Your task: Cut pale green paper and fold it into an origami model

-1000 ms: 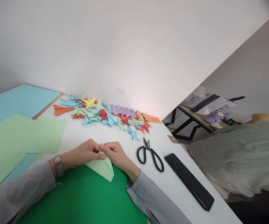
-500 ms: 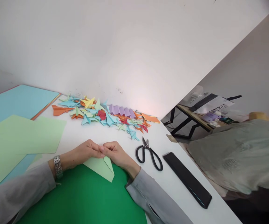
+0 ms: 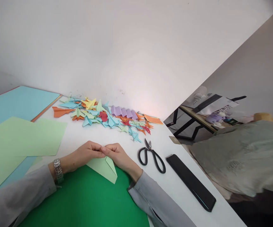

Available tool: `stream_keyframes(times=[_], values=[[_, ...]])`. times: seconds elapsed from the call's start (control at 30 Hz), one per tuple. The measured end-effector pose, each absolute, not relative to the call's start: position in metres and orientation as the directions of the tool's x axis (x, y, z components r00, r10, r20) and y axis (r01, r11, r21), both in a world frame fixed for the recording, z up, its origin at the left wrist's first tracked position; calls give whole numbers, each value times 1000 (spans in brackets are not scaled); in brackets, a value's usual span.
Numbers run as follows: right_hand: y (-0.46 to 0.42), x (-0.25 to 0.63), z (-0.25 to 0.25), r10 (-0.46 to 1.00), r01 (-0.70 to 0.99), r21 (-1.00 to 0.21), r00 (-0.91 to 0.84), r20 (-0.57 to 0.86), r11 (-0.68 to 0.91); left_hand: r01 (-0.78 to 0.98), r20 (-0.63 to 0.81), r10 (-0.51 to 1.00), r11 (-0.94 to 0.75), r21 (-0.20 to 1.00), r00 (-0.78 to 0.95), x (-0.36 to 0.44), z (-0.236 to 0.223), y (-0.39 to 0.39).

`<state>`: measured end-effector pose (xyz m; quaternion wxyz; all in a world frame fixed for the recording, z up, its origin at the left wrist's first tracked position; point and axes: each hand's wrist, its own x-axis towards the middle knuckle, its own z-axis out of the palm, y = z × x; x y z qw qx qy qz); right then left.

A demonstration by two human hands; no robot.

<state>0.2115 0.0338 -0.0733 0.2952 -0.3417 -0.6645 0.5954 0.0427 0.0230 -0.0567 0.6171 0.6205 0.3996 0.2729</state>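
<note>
A folded piece of pale green paper (image 3: pixel 104 170) hangs between my two hands, over a large green sheet (image 3: pixel 86 201). My left hand (image 3: pixel 89 153) pinches its upper edge, thumb and fingers pressed together. Right beside it, my right hand (image 3: pixel 117 155) grips the same edge, and the two thumbs meet. One narrow flap shows on the paper's right side, and its lower corner points down toward me. The fingers cover the upper part, so the folds there are hidden. Black-handled scissors (image 3: pixel 151 155) lie partly open to the right of my right hand.
Behind my hands, a heap of small folded paper pieces (image 3: pixel 108 116) lines the wall. Pale green sheets (image 3: pixel 25 138) and a blue sheet stack (image 3: pixel 20 104) lie left. A long black object (image 3: pixel 190 183) rests near the right edge. Beyond it is another person (image 3: pixel 240 157).
The folded paper has shifted very slightly to the right and tilted a little. Both hands keep their pinch almost in the same place.
</note>
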Motion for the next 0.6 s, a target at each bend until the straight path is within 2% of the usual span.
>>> stream_keyframes(times=[0.13,0.33,0.47,0.6], values=[[33,210,-73,802,139,-979,-596,36,147,145,-121,787,40,989,605,41,-58,25],[35,212,-76,775,137,-981,-632,21,139,114,-138,787,86,990,602,41,-59,25],[36,213,-75,785,71,-996,-620,1,57,137,-177,789,118,983,589,44,-60,24],[36,214,-74,791,21,-999,-611,-37,-31,154,-136,783,53,987,607,44,-60,24]])
